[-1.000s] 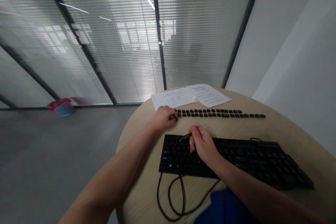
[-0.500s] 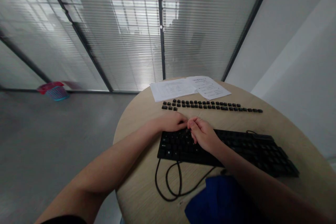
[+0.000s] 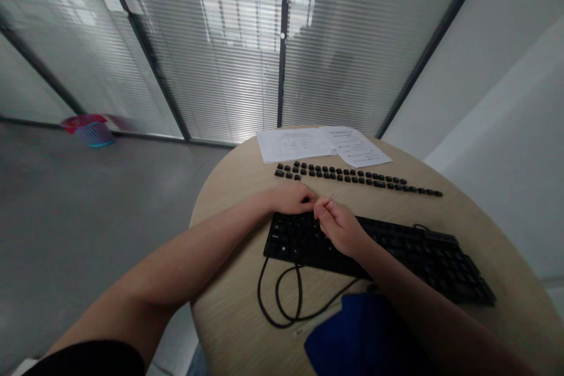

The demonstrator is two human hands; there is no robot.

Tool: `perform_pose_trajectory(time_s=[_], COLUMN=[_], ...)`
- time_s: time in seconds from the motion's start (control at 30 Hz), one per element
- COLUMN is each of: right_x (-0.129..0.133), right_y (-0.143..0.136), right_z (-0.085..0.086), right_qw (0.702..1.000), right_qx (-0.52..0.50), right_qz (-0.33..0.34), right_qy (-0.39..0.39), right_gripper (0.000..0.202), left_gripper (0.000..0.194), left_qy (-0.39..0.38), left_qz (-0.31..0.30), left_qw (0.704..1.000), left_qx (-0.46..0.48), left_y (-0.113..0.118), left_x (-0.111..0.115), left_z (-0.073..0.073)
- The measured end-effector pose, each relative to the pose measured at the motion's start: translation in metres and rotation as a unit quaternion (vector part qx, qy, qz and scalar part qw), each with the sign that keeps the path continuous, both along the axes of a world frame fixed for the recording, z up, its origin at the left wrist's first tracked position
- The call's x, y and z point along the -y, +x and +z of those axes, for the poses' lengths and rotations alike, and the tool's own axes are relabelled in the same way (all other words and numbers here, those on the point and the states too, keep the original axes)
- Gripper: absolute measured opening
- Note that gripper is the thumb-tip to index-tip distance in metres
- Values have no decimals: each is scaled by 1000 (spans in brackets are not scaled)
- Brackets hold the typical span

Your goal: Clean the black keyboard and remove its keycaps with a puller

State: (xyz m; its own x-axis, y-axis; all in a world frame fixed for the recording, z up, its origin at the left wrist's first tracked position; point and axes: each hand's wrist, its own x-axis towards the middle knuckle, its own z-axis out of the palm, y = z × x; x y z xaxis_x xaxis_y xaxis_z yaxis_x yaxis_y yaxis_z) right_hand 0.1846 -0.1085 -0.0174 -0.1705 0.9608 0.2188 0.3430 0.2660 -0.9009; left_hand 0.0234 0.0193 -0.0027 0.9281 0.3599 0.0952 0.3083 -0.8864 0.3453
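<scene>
My right hand (image 3: 341,226) is closed over the keyboard, fingers curled around a thin wire tool (image 3: 333,197) that looks like a keycap puller; its fine wire ends stick up past the knuckles. Against its fingertips rests my left hand (image 3: 293,197), with fingers bent and thumb drawn in at the keyboard's upper left edge. Anything between the left fingertips is hidden. The black keyboard (image 3: 396,247) lies below both hands, partly covered by the right forearm. Beyond the hands, black keycaps (image 3: 339,175) are laid out in rows on the table.
Printed sheets (image 3: 295,144) lie at the round wooden table's (image 3: 233,200) far side. A black cable (image 3: 288,323) loops in front of the keyboard, near a blue cloth-like item (image 3: 352,335). On the floor at left stands a basket (image 3: 97,134) by the glass partition.
The view has shifted slightly. Both hands stay together over the keyboard's upper left part, and the wire ends show a little more clearly above my right hand.
</scene>
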Motion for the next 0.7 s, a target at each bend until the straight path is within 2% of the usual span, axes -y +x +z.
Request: perform_pose_trajectory(time_s=[0.13, 0.23, 0.4, 0.53, 0.7], right_x=[3, 3, 4, 1, -10], right_y=[-3, -3, 1, 0, -1], right_z=[11, 9, -6, -7, -3], right_qw=[995, 994, 998, 995, 958], right_qx=[58, 48, -36, -86, -259], right_qz=[17, 11, -24, -32, -126], right_qy=[80, 93, 40, 24, 1], right_gripper=[28, 28, 36, 41, 46], left_gripper=[23, 23, 24, 26, 23], left_qy=[5, -1, -1, -1, -2], left_qz=[5, 2, -2, 2, 22], left_qw=[1000, 1000, 1000, 1000, 1000], left_qx=[0, -2, 4, -8, -11], left_y=[0, 0, 0, 0, 0], left_x=[0, 1, 2, 3, 5], left_z=[0, 1, 3, 4, 5])
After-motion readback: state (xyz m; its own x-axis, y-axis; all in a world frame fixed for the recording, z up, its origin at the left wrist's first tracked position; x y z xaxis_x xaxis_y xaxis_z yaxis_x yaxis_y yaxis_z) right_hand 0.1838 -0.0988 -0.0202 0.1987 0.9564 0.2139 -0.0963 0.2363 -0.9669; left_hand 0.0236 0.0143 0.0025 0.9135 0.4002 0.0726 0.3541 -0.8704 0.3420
